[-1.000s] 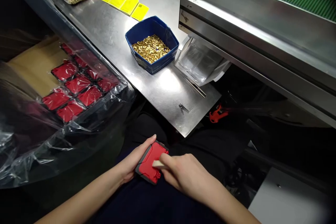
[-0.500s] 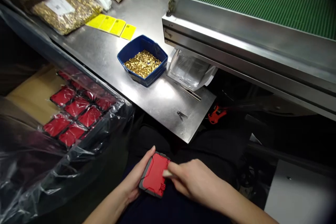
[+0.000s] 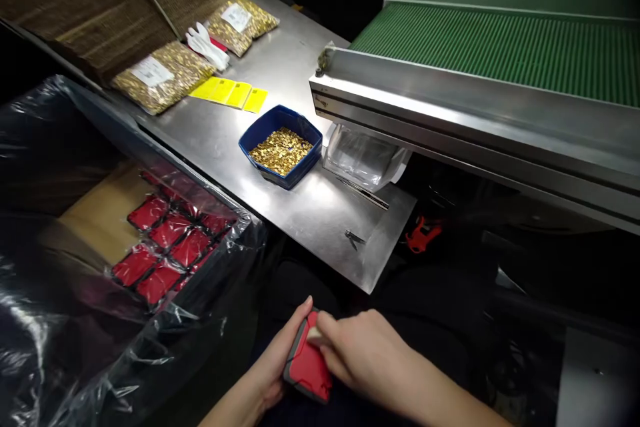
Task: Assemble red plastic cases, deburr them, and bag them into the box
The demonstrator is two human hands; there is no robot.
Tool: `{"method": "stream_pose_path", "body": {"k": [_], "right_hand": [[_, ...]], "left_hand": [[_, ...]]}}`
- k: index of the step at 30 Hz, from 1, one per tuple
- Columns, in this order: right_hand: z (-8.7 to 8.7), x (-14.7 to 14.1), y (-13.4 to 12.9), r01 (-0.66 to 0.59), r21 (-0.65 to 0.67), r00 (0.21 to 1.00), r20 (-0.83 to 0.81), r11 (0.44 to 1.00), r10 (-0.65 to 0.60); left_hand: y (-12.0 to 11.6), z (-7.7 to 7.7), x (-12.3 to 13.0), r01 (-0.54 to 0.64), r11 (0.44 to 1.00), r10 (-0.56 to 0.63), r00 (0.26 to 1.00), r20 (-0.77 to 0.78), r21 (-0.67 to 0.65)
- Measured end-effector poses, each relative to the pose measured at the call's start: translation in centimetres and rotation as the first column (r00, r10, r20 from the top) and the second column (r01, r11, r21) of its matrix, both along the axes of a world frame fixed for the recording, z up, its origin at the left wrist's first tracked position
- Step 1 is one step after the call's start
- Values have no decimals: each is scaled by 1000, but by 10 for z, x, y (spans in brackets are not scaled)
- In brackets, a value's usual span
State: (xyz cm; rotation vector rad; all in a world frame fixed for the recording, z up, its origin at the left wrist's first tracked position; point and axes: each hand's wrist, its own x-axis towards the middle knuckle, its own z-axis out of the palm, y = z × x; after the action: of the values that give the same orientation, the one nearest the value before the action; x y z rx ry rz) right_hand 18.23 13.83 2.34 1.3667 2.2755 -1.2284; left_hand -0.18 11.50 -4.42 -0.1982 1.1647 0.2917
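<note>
A flat red case with dark grey edges [image 3: 311, 365] is held low in front of my lap, tilted to one side. My left hand [image 3: 280, 363] grips it along its left edge, thumb at the top corner. Over its upper face, my right hand [image 3: 357, 353] is closed on a small pale piece [image 3: 315, 335], whose kind I cannot make out. That piece touches or lies very close to the red surface. Fingers of the right hand cover the case's right side.
Left stands a plastic-lined box with wrapped red cases [image 3: 170, 232]. On the metal table [image 3: 325, 227] are a blue bin of small gold pieces [image 3: 257, 163], nippers [image 3: 355, 237], yellow labels [image 3: 255, 100], white gloves [image 3: 207, 47] and filled bags [image 3: 160, 77]. A green conveyor [image 3: 480, 47] juts in at right.
My right hand with the pale piece has moved up across the red case. The case is tilted more, and the whole view has shifted, showing more of the table's far end.
</note>
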Motion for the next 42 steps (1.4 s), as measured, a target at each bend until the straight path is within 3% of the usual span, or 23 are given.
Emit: {"method": "stream_pose_path", "body": {"k": [2,5,7,9,12,15,19,23,26,29,33,37,39,42], "right_hand": [[-10,-2,31,159,61,987,-23,985,-157],[-26,-6,89,397,144,918,-42,907,-395],[-31,-6,120,469,221,880,-39,855,-473],[-29,4,134,507,289,853,-35,812,-520],[-22,48,121,501,316,842,35,805,-538],[-23,118,89,460,276,818,238,844,-524],[-55,196,62,414,258,729,481,873,-488],[-102,218,65,325,295,757,489,899,-434],[-117,220,69,263,299,806,454,917,-379],[-108,225,60,198,298,862,402,934,-310],[-72,217,31,43,223,965,243,974,-99],[-30,159,-4,-88,113,996,9,990,88],[-15,119,-16,-123,10,991,59,992,123],[-9,74,-24,-150,-54,979,131,987,155]], "left_hand": [[-2,-1,-2,-8,1000,8,1000,-13,-8],[-5,-2,-6,-32,999,31,999,21,28],[-7,-1,-8,-77,994,75,997,35,75],[-8,1,-9,-109,986,108,994,17,127],[-7,2,-12,-141,980,144,990,-13,143],[-4,-1,-15,-183,974,186,983,-10,133],[7,-7,-10,-165,980,163,986,27,110],[22,-3,0,-120,990,116,991,62,71],[28,3,2,-109,991,101,990,94,74],[26,4,-6,-113,977,101,992,79,179],[12,3,-15,-109,947,118,993,-11,303],[1,7,-7,1,923,58,988,-143,384],[-2,10,-1,72,913,10,980,-199,401],[-3,12,2,156,894,-47,965,-257,421]]}}
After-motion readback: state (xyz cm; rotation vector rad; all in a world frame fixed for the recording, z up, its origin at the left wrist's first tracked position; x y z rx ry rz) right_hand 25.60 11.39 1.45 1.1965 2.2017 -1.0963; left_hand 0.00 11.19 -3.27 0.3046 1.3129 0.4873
